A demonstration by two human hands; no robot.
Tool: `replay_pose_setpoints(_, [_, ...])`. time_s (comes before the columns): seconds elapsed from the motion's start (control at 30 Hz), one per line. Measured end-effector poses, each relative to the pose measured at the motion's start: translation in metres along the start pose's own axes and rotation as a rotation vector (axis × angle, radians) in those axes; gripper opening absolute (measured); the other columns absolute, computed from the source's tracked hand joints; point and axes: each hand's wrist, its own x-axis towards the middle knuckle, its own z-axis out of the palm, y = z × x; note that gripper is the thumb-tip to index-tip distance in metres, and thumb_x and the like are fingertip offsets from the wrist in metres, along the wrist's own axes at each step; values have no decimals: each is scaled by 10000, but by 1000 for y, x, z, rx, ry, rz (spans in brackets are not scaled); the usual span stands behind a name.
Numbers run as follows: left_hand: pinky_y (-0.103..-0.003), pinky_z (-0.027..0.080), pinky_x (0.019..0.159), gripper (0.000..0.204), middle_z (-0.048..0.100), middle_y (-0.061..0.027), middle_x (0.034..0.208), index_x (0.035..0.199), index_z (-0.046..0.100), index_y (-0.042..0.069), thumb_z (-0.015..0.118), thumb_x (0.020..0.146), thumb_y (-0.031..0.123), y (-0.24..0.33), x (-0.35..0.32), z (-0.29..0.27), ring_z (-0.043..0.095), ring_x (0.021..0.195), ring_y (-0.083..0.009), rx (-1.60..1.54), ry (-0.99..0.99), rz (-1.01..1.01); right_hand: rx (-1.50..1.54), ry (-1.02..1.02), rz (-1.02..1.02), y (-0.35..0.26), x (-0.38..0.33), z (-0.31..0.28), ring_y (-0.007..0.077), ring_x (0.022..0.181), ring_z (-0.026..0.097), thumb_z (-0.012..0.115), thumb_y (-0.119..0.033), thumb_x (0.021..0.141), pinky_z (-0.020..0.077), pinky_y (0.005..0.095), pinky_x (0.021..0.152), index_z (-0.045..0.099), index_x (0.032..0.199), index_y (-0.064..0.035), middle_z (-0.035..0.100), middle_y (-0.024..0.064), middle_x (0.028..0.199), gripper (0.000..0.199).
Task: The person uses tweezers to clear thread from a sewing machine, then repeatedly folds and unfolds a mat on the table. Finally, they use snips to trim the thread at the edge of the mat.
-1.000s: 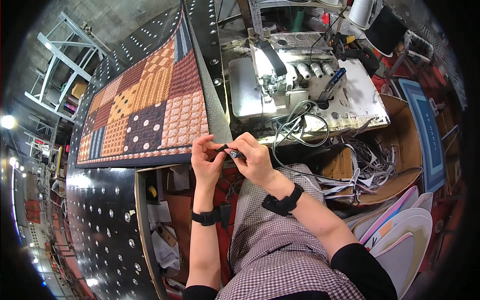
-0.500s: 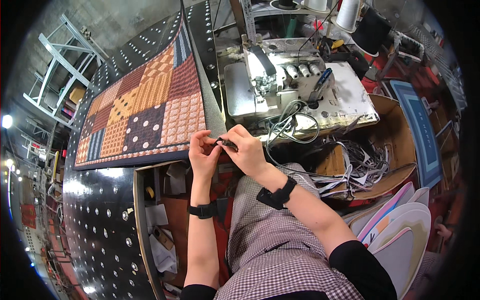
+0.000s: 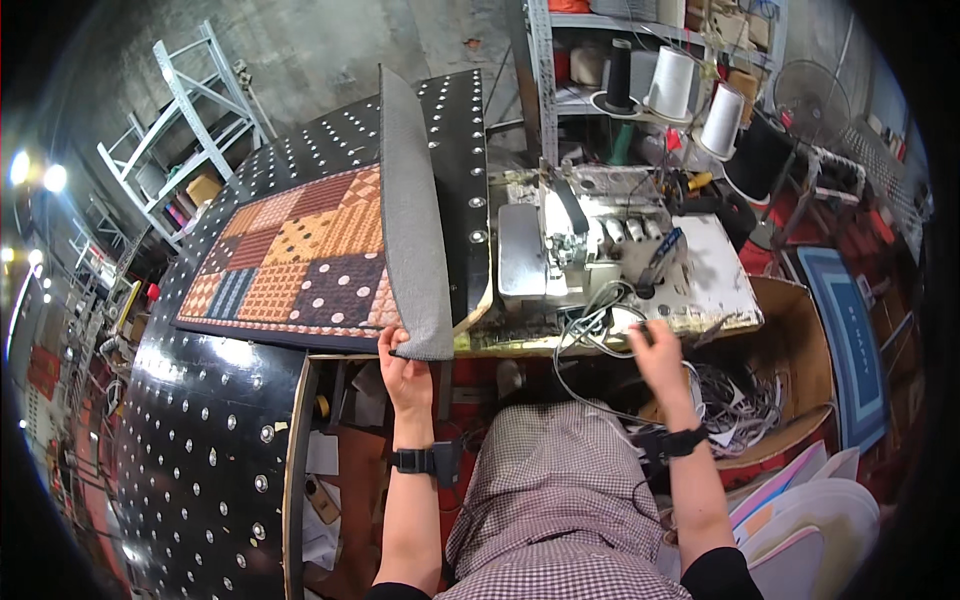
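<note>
The patchwork mat (image 3: pixel 300 245) lies on the studded black table, its right edge folded over so that the grey backing (image 3: pixel 415 230) shows. My left hand (image 3: pixel 405 375) pinches the mat's near right corner between thumb and fingers, at the table's edge. Well apart from the mat, my right hand (image 3: pixel 660 365) is in front of the sewing machine, beside a loop of grey cable (image 3: pixel 598 325). Its fingers are closed around a small dark thing, mostly hidden, whose kind I cannot make out.
The sewing machine (image 3: pixel 580 245) stands right of the mat, with a blue-handled tool (image 3: pixel 663 252) on it. Thread cones (image 3: pixel 670 85) rise behind. A cardboard box (image 3: pixel 800 330) with tangled strips (image 3: pixel 740 400) sits at right, beside a blue mat (image 3: pixel 843 345).
My hands, together at the mat's corner before, are now apart. The right one has moved right toward the cable. The mat's right edge is folded over further, showing more grey backing.
</note>
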Motion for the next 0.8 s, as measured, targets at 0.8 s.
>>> replay_pose_setpoints(0.8, [-359, 324, 1015, 524, 474, -154, 1277, 1231, 459, 2, 645, 743, 37, 60, 20, 51, 437, 1204, -286, 1613, -607, 74, 303, -240, 162, 9, -5, 3, 126, 847, 601, 524, -70, 901, 482, 236, 741, 557, 1104, 21, 572, 73, 958, 225])
